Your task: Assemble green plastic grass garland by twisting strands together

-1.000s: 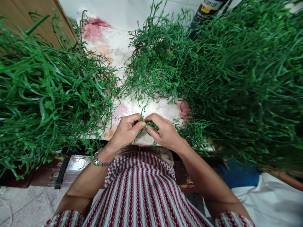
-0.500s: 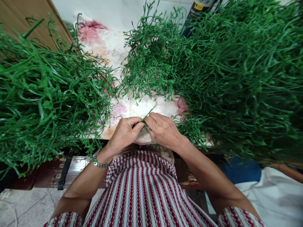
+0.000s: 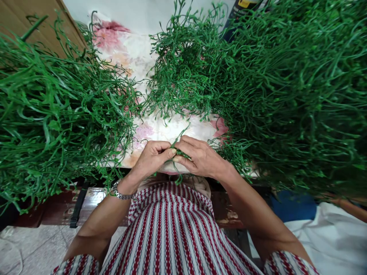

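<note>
Over the near edge of the table, my left hand [image 3: 151, 158] pinches a thin green sprig [image 3: 182, 132] between thumb and forefinger. The sprig looks like artificial plastic foliage. My right hand [image 3: 203, 157] has its fingers closed on the same sprig, almost touching the left fingertips. One end sticks up beyond the hands and thin strands hang below them; the part inside the fingers is hidden. A large heap of green sprigs [image 3: 63, 114] lies on my left. Another heap [image 3: 301, 95] spreads over the right side, with a smaller clump [image 3: 183, 72] at its left end.
A floral cloth [image 3: 146, 133] covers the table. At the back left stands a cardboard box [image 3: 28, 15], and a dark canister [image 3: 239, 17] stands behind the right heap. A person in white clothing [image 3: 329, 229] is close on my right. A black strap [image 3: 78, 210] hangs at lower left.
My right thumb has moved away from the fingers, showing more green between them. The sprig's upper end has shifted slightly, and strands now hang lower beneath my hands.
</note>
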### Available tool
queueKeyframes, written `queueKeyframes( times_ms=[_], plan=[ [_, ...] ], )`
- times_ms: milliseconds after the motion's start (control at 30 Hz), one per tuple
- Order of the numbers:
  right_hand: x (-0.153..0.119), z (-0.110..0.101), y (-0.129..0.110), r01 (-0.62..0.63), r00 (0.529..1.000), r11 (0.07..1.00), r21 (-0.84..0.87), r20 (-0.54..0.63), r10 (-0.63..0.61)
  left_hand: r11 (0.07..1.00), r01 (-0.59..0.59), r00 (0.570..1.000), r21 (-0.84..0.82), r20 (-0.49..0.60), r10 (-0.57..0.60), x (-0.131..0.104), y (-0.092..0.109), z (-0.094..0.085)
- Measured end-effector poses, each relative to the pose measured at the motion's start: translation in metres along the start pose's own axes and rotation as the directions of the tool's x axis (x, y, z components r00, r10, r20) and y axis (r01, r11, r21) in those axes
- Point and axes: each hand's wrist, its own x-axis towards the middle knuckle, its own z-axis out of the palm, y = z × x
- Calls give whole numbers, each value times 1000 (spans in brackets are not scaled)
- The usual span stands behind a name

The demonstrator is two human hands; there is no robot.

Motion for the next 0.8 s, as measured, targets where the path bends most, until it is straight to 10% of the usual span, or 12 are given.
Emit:
queueKeyframes(
  times_ms=[367,533,800],
  plan=[
    [3,-9,0,42,985,958,284,149,-87,983,-143,968,111,223,116,-6,0,-9],
    [5,-2,4,-29,987,693,721,129,-92,984,-40,964,-176,250,84,-12,0,-5],
    [3,9,1,-157,987,283,946,157,23,840,181,969,-511,238,-64,-18,-9,6]
  ],
)
